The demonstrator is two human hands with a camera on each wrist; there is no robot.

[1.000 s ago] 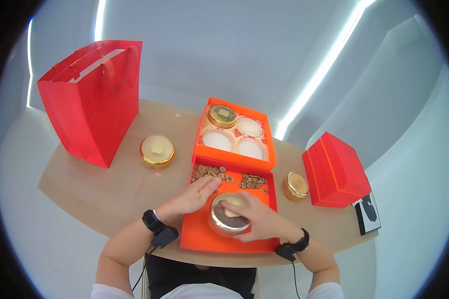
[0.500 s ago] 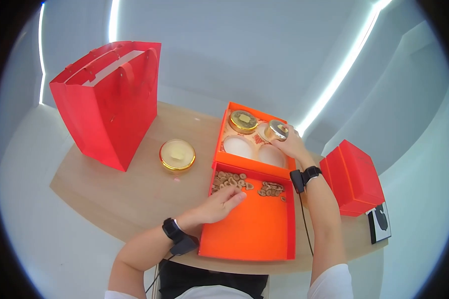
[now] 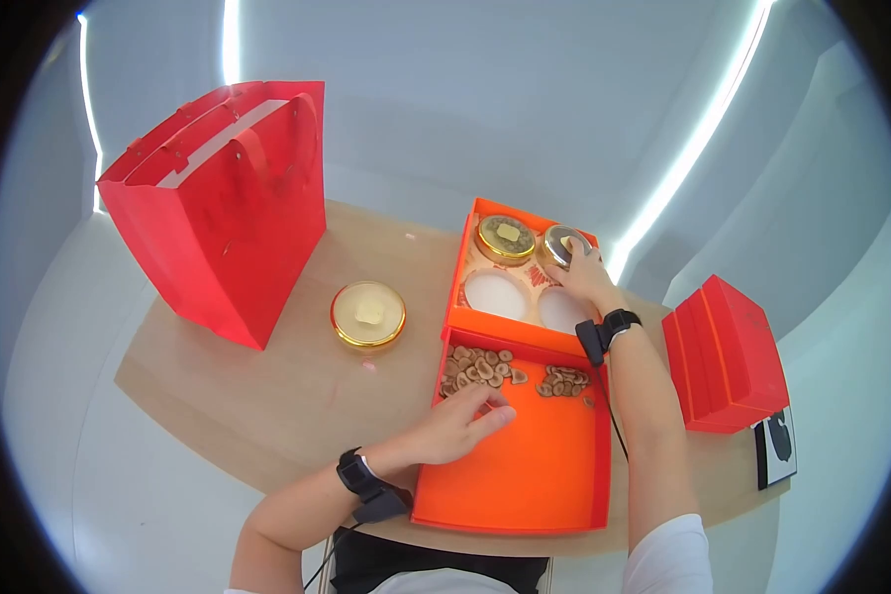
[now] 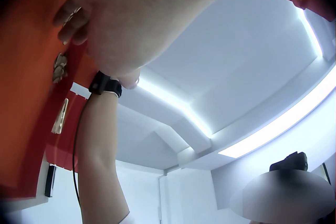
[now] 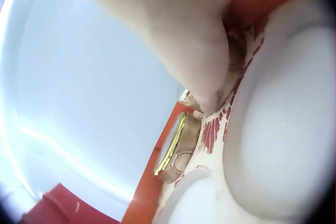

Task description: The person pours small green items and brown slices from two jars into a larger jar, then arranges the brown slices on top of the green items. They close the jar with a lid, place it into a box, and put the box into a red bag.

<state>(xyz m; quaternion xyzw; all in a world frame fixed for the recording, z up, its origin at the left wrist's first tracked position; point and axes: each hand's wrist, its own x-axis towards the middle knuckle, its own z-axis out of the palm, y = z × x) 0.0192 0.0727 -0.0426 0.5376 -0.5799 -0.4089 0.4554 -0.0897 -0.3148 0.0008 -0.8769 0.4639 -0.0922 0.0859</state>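
In the head view my right hand (image 3: pixel 589 279) grips a silver-rimmed jar (image 3: pixel 554 245) in the back right round recess of the orange box (image 3: pixel 525 330). Its fingers reach over the lid and the thumb is at the side; the hand hides part of the jar. A gold-rimmed jar (image 3: pixel 506 238) fills the recess to its left, and the two front recesses show white bottoms. My left hand (image 3: pixel 457 426) holds nothing, its fingers loosely bent above the orange tray (image 3: pixel 520 485). Near its fingertips lies a pile of brown dried slices (image 3: pixel 477 364); a smaller pile (image 3: pixel 564 380) lies to the right.
Left of the tray stands another gold-rimmed jar (image 3: pixel 368 312) with a pale lid. Behind it is a tall red paper bag (image 3: pixel 238 238). A red box (image 3: pixel 728 356) is on the right, beside a black-and-white flat item (image 3: pixel 777 447) at the table's edge.
My right hand has carried the silver-rimmed jar from over the tray to the box's back right recess, where it now sits lower. My left hand has drawn slightly back from the slices.
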